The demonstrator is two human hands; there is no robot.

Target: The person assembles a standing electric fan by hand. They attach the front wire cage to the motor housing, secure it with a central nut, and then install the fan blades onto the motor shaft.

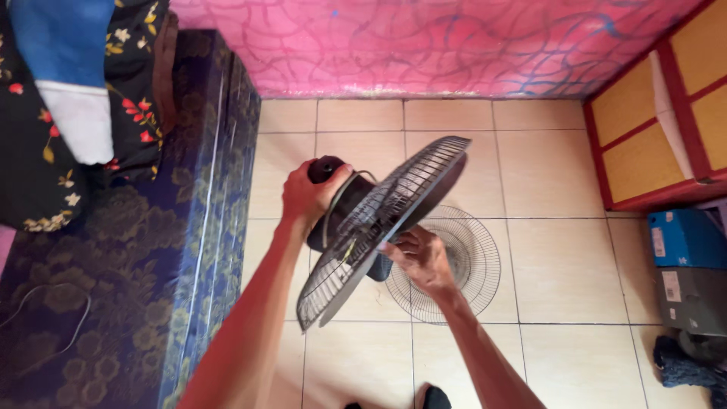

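Note:
I hold a black electric fan head (344, 212) tilted over the tiled floor. My left hand (307, 195) grips its round motor housing from behind. Attached to the motor is a wire fan guard (382, 227), seen nearly edge-on, slanting from upper right to lower left. My right hand (420, 259) is under the guard's front side, with its fingers curled at the wire grille near the centre. A second round wire guard (473, 261) lies flat on the floor tiles just beyond my right hand.
A mattress (174, 250) with a dark blue floral cover lies along the left, with flowered black cloth (132, 98) on it. A pink patterned wall (439, 45) is ahead. A red and yellow cabinet (659, 136) and two boxes (689, 273) stand at the right.

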